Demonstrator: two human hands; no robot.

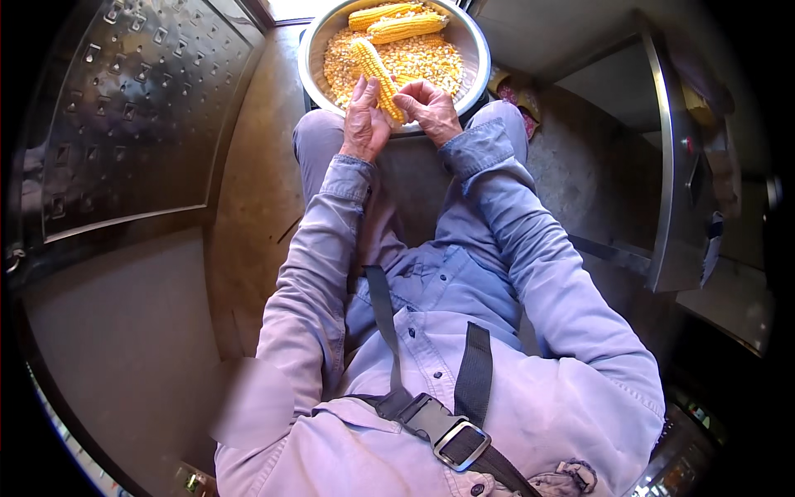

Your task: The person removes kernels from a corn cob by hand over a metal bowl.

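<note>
My left hand (367, 121) holds an ear of dried yellow corn (376, 73) from the left side, near its lower end, over the near rim of a metal basin (481, 53). The thumb and fingertips of my right hand (431, 110) touch or pinch the ear's lower right side; whether loose kernels are between them cannot be made out. In the basin lie many loose corn kernels (440, 65), with further ears of corn (407, 28) on top at the far side. The basin stands just beyond my knees.
An embossed metal door (143, 118) stands open at the left. On the right is a metal-edged frame or table (664, 155). Something patterned pink and yellow (526, 105) lies on the floor right of the basin. A bare brown floor (254, 180) surrounds my legs.
</note>
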